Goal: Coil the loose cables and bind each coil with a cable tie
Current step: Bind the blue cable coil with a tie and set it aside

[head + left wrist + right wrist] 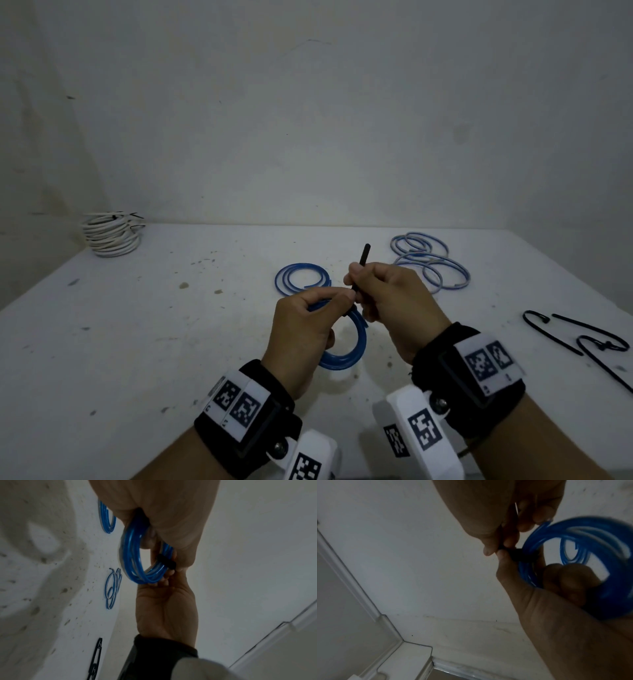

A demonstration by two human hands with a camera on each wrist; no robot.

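Note:
A blue cable coil (356,346) hangs above the table, and my left hand (342,298) grips its upper part with curled fingers. A black cable tie (167,561) is looped round the coil's strands. My right hand (356,277) pinches the tie's tail (364,255), which sticks up above the fingers. In the right wrist view the right hand's fingertips (505,545) pinch the tie (515,554) right against the blue coil (573,536). The tie's locking head cannot be made out.
A loose blue cable (301,279) lies behind the hands, and pale blue cables (430,262) lie at the back right. Spare black cable ties (582,339) lie at the right edge. Tied white coils (109,234) are stacked at the back left corner against the wall.

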